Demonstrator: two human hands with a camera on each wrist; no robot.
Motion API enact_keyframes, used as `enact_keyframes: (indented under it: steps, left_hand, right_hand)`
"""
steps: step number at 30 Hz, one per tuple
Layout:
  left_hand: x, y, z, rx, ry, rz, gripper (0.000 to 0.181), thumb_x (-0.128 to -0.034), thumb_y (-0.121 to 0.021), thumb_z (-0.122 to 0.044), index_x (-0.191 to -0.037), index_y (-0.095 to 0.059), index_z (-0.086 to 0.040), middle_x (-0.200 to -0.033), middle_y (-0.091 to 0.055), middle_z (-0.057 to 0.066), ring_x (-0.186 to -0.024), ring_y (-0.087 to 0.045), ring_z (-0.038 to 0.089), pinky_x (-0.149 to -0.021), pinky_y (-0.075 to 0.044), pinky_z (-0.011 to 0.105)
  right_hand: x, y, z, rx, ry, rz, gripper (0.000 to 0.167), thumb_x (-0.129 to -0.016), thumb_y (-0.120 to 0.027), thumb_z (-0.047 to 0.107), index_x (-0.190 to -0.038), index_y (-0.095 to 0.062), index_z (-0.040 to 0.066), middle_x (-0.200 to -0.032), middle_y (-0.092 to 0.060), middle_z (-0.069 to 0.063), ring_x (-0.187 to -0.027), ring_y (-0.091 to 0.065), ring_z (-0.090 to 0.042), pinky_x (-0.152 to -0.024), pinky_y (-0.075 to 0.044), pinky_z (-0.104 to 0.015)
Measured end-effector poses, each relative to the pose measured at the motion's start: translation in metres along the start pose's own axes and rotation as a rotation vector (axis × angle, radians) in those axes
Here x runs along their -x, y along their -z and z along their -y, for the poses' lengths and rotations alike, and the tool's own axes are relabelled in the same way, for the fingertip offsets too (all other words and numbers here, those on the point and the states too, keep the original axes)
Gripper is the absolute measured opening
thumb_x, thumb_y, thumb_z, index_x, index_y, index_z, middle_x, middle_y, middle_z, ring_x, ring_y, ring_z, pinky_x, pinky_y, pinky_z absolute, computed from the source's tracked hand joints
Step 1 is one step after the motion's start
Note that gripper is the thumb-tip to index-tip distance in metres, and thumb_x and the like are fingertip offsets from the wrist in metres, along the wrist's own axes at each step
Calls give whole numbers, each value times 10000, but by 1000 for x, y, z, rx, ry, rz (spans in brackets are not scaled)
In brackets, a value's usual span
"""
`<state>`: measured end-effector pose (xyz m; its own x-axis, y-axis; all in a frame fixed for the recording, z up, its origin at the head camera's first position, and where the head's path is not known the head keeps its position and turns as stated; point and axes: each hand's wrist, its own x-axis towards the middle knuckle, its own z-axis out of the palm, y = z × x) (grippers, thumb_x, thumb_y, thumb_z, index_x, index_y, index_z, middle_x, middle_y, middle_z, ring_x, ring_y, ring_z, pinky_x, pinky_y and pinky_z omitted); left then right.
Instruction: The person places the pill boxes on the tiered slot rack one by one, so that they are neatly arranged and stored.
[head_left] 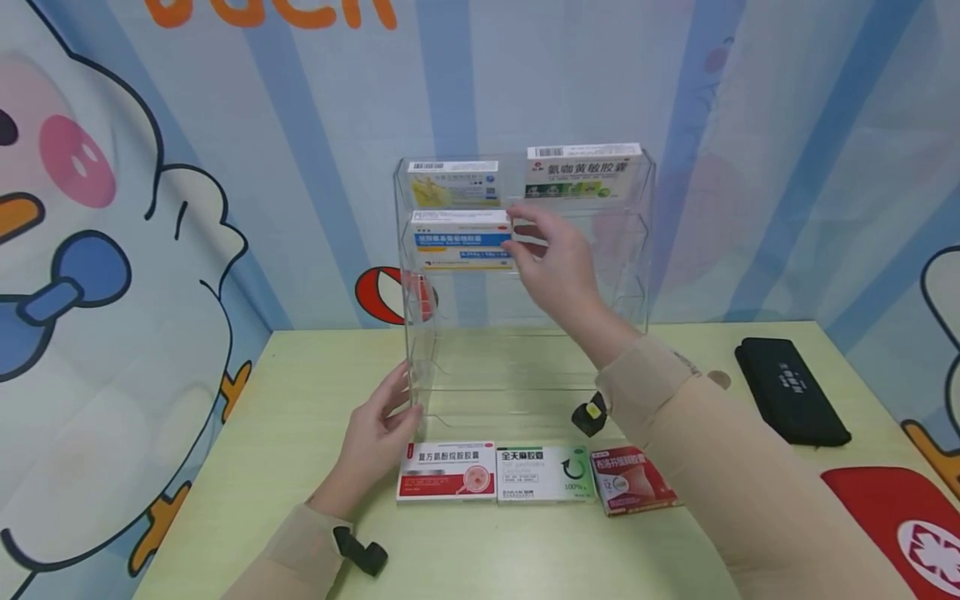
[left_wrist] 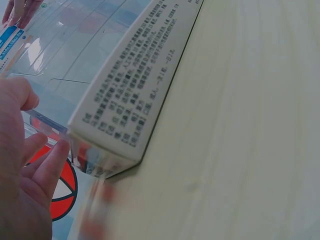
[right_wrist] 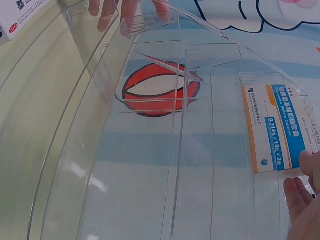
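In the head view, a clear rack [head_left: 465, 367] with several tiers stands upright on the table. My right hand [head_left: 558, 262] pinches the right end of a blue-and-white medicine box [head_left: 461, 242], which sits at the left of the second tier. The right wrist view shows thumb and fingers at that box's end [right_wrist: 275, 130]. Low on the rack's left side, my left hand [head_left: 378, 429] grips the clear edge between thumb and fingers. Two more medicine boxes occupy the top tier, a yellow-and-white one [head_left: 453, 185] at left and a green-and-white one [head_left: 583, 173] at right.
Before the rack lie a red-and-white box [head_left: 447, 472], a green-and-white box [head_left: 545, 473] and a red box [head_left: 633, 481], partly behind the right sleeve. A black pouch [head_left: 792, 392] lies at right. A patterned backdrop [head_left: 510, 83] rises behind the table [head_left: 315, 392].
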<state>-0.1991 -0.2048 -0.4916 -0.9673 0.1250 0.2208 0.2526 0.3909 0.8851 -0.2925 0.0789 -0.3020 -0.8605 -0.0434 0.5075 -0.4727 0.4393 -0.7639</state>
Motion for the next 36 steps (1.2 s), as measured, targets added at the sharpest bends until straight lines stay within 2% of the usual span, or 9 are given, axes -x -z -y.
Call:
enact_keyframes:
  steps: [6,13,18,29,36]
  left_hand:
    - [1,0,-3,-4,9,-1,733,-1072,-693,-139,-1723,-386,-277,-1678,-563,91,-1483,-631,356,-1124,-597,438]
    - [2,0,-3,-11,18,-6,741,-1076,-689,-146,-1711,-385,-376,-1681,-560,77,-1489,-627,345,-1130,-595,435]
    - [2,0,-2,-5,9,-4,739,-1074,-689,-138,-1712,-390,-361,-1679,-562,85,-1486,-628,352,-1128,-596,433]
    - [1,1,-2,-13,-6,-10,731,-1070,-692,-125,-1721,-390,-265,-1674,-566,105,-1471,-639,363,-1118,-600,442]
    - [0,0,-1,2,-1,-2,740,-1071,-691,-129,-1717,-389,-328,-1681,-558,102,-1485,-627,362,-1126,-598,427]
  right_hand:
    - [9,9,-4,26,-2,5,472,-1027,-774,97,-1485,-658,114,-1522,-682,-77,-1315,-737,-265,-1094,-651,-383]
    - [22,23,-18,-4,16,8,432,-1034,-755,74,-1453,-661,26,-1496,-696,-159,-1297,-742,-350,-1105,-645,-440]
    - [36,35,-32,-15,40,11,416,-1030,-757,61,-1433,-669,5,-1449,-711,-209,-1269,-748,-403,-1086,-651,-468]
    - [77,63,-43,68,57,86,467,-1034,-770,112,-1478,-642,50,-1424,-727,-156,-1274,-749,-358,-1064,-643,-454]
    - [117,82,-52,182,57,173,510,-1025,-794,163,-1496,-627,60,-1376,-758,-130,-1188,-782,-310,-1004,-669,-455]
